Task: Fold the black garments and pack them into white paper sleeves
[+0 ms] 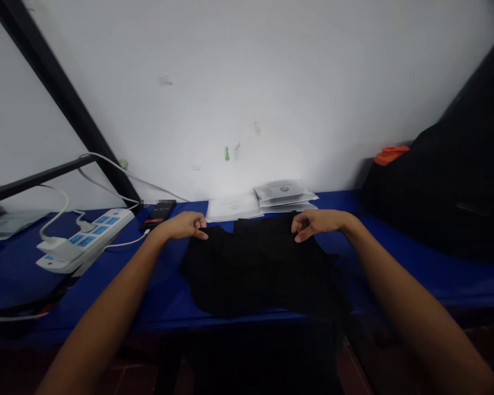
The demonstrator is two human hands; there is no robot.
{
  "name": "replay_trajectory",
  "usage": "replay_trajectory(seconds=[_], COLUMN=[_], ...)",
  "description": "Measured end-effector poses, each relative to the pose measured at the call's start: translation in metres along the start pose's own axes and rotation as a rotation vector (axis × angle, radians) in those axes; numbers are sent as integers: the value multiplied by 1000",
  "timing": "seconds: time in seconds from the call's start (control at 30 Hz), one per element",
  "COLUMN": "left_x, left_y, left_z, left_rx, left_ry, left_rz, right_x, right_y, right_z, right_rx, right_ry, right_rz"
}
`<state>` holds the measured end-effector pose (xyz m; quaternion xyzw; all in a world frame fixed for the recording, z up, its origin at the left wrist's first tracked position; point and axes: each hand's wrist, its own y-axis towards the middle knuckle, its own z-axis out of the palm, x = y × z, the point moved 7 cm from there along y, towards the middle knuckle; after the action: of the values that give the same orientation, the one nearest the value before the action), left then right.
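A black cloth garment lies spread over the blue table, its lower part reaching the front edge. Its exact kind is hard to make out in the dark fabric. My left hand pinches the upper left corner between thumb and fingers. At the upper right, my right hand grips the cloth the same way. Just behind the garment lie a flat white plastic packet and a small stack of similar packets.
A phone on a white cable lies left of my left hand. Further left is a white power strip with plugs and cords. A large black heap with an orange piece fills the table's right side. Behind stands a white wall.
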<state>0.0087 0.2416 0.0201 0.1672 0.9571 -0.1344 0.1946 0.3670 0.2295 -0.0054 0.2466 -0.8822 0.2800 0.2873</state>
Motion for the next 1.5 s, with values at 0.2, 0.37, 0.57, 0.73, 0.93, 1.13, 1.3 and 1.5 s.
replay_trajectory(seconds=[0.2,0.37,0.57,0.73,0.93,1.13,1.3,1.5], left_x=[-9,-31,-47,-28,-25,-17,-19,-22], left_y=[-7,-23,-32,-19,-17,-17,-17,-22], left_z=[-26,-33,0,9,15,13,15,8], left_rx=[-250,-233,291,194,137,105,140,218], left_ry=[-85,-431,-340,-152,67,137,138,-233], left_rz=[53,165,201,48,-9,-51,-43,61], right_x=[9,-2,-14,-12,-9,-15,-16,-7], right_y=[-3,-2,6,6,3,2,1,-3], right_z=[-7,-24,-19,-19,-20,-14,-11,-9], right_rx=[-58,-260,-227,-231,-245,-131,-69,-53], right_ry=[-28,-23,4,-12,-28,19,-9,54], right_rz=[-118,-121,-28,-27,-34,38,68,4])
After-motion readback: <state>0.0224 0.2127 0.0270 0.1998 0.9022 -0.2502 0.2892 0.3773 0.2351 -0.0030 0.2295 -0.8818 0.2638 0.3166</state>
